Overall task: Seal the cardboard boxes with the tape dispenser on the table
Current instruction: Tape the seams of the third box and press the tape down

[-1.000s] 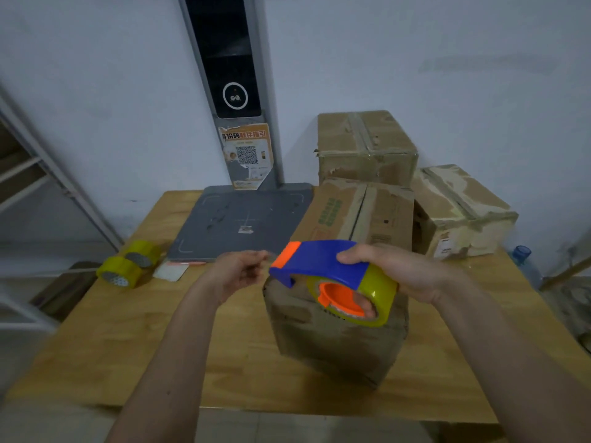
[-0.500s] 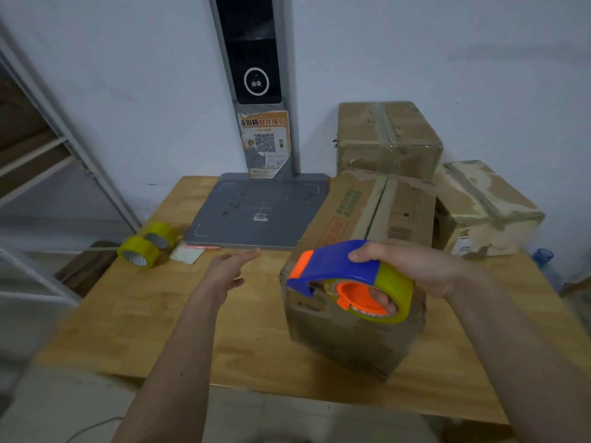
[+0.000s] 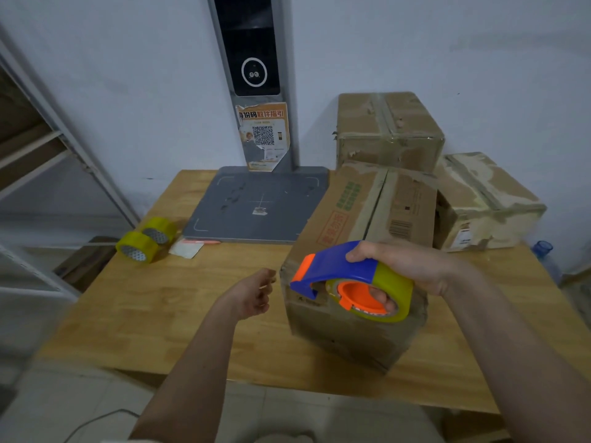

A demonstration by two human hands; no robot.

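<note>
Right hand: grip curled round tape dispenser, held over near cardboard box on worktop. Left hand: grip loosely spread, holding nothing, beside that box. Its top seam looks untaped; sealing seemingly not begun. Far boxes appear taped.

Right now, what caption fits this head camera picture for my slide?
Right hand grips the tape dispenser over the nearest cardboard box; left hand waits beside it.
</note>
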